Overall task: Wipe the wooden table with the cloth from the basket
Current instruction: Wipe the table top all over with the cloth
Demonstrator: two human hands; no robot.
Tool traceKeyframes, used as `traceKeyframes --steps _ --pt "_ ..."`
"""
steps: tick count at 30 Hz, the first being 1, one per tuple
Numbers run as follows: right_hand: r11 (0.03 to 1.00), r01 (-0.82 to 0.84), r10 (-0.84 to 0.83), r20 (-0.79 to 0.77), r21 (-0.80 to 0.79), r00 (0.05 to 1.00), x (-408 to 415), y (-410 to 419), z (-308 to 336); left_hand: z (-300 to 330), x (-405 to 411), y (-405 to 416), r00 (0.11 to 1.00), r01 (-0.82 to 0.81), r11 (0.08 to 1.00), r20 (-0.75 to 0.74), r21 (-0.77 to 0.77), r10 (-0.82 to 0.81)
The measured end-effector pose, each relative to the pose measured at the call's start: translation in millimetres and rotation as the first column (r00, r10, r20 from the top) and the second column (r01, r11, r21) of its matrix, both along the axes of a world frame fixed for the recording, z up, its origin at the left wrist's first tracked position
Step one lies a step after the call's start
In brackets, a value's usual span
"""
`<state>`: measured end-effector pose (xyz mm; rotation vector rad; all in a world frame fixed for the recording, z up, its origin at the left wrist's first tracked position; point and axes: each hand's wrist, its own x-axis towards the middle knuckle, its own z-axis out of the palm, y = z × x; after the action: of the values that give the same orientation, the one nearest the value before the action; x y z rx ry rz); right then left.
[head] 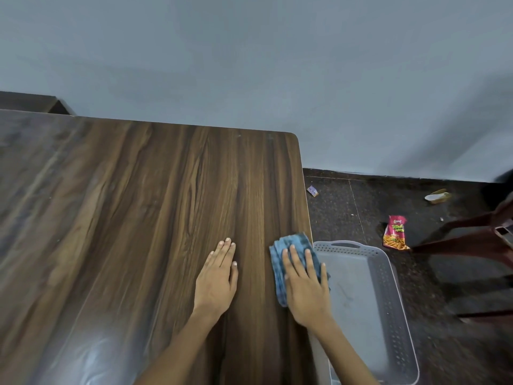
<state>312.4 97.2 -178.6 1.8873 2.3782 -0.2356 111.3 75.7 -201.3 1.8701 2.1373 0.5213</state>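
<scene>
Dark wood-grain bench (155, 207) fills the view; right hand (305, 284) presses flat on the blue cloth (280, 273) near its right edge; left hand (219, 276) rests flat, fingers extended; grey basket (388, 301) sits beside the bench.

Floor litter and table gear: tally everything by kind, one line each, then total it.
Cloth: 1
Basket: 1
Table: 1
Snack packet: 1
Small paper scrap: 1
Pale scrap near the wall: 1
Hands: 2, left hand, right hand
Total: 8
</scene>
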Motion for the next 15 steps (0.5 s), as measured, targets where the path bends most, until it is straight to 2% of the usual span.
traceKeyframes --steps 2,4,6,8,10,12,15 --pt "0.999 0.037 -0.037 -0.045 0.01 0.998 -10 18 7 1 -1 -9 1.0 -0.003 1.0 -0.01 -0.003 0.003" --pt "0.997 0.052 -0.055 -0.05 -0.064 0.997 -21 31 11 1 0 -16 1.0 -0.002 1.0 -0.015 -0.002 0.002" --pt "0.997 0.02 -0.024 -0.047 -0.077 0.999 -33 28 16 1 -1 -23 1.0 0.001 1.0 -0.006 -0.004 -0.001" --pt "0.989 -0.123 0.12 -0.038 -0.083 0.992 -40 6 25 0 -2 -29 1.0 0.017 1.0 0.005 -0.007 -0.017" --pt "0.941 -0.32 0.318 -0.034 -0.112 0.948 -37 -32 23 0 -3 -33 0.999 0.032 0.999 0.017 -0.013 -0.032" --pt "0.904 -0.409 0.414 0.013 -0.127 0.91 -24 -71 14 0 -6 -39 0.999 0.038 0.999 0.017 -0.017 -0.038" --pt "0.951 -0.298 0.301 0.021 -0.082 0.953 8 -101 5 1 -7 -49 0.999 0.035 0.999 0.012 -0.013 -0.035"
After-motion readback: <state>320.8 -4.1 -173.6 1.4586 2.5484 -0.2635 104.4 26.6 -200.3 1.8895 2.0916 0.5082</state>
